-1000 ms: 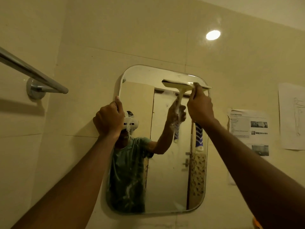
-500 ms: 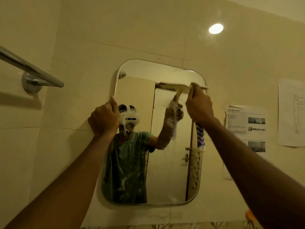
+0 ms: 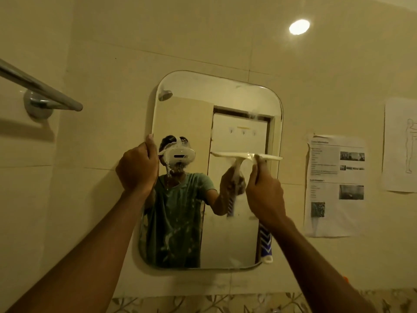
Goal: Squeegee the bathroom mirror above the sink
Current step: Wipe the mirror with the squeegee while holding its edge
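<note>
A rounded rectangular mirror (image 3: 228, 105) hangs on the beige tiled wall, streaked with foam over its left and lower parts. My right hand (image 3: 265, 195) grips a white squeegee (image 3: 268, 157) whose blade lies flat across the right half of the glass, about mid-height. Its blue-striped handle end (image 3: 265, 245) sticks out below my wrist. My left hand (image 3: 137, 168) is closed around the mirror's left edge at mid-height. The glass above the blade looks clean.
A chrome towel rail (image 3: 42, 91) juts out from the wall at upper left. Printed paper sheets (image 3: 336, 184) are stuck on the wall right of the mirror, with another sheet (image 3: 401, 145) at the far right. A patterned tile band (image 3: 203, 303) runs below.
My right hand has drawn the squeegee down from near the mirror's top to about mid-height. My left hand kept its hold on the left edge.
</note>
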The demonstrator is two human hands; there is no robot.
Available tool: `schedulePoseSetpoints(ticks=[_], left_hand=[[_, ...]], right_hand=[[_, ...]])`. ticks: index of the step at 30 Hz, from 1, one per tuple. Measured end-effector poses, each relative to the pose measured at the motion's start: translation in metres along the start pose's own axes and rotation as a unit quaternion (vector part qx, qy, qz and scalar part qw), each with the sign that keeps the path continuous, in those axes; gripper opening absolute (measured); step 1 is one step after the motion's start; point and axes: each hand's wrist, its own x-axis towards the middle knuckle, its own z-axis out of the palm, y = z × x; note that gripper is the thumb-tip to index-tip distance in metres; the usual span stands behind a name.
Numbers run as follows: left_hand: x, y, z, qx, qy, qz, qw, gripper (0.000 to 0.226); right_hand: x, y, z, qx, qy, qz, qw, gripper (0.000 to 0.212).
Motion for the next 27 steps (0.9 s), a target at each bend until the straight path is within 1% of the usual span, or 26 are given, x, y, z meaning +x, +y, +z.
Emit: schedulePoseSetpoints(ticks=[1, 5, 8, 11, 14, 17, 19, 22, 25, 27], left_hand=[[-0.003, -0.003, -0.001, 0.003, -0.004, 0.005, 1.0, 0.061], [-0.012, -0.01, -0.001, 0.02, -0.007, 0.021, 1.0, 0.059], [-0.016, -0.015, 0.0, 0.013, 0.0, 0.029, 1.0, 0.059], [-0.022, -0.02, 0.003, 0.003, -0.004, 0.022, 1.0, 0.059], [-0.029, -0.025, 0.004, 0.009, 0.004, 0.022, 1.0, 0.056], [-0.034, -0.03, 0.006, 0.02, 0.008, 0.022, 1.0, 0.056], [-0.036, -0.033, 0.007, 0.026, 0.001, 0.024, 0.999, 0.059], [-0.039, -0.039, 0.008, 0.026, -0.004, 0.036, 0.999, 0.061], [-0.04, -0.042, 0.006, 0.03, -0.01, 0.041, 0.999, 0.062], [-0.04, -0.043, 0.007, 0.032, -0.014, 0.043, 0.998, 0.062]], right_hand=[[0.012, -0.006, -0.005, 0.011, 0.0, -0.002, 1.0, 0.046], [0.061, -0.029, -0.025, -0.014, 0.017, -0.014, 1.0, 0.046], [0.061, -0.028, -0.022, -0.02, 0.014, -0.016, 1.0, 0.048], [0.034, -0.009, -0.007, -0.016, 0.02, -0.014, 1.0, 0.049], [-0.014, 0.015, 0.012, -0.035, 0.022, -0.01, 0.999, 0.053], [-0.065, 0.034, 0.027, -0.057, 0.003, 0.016, 0.998, 0.057], [-0.079, 0.038, 0.028, -0.061, -0.009, 0.04, 0.997, 0.052], [-0.06, 0.025, 0.021, -0.016, 0.002, 0.059, 0.998, 0.045], [-0.023, 0.008, 0.012, -0.015, 0.041, 0.045, 0.998, 0.043], [-0.009, 0.005, 0.008, -0.027, 0.051, 0.045, 0.997, 0.044]])
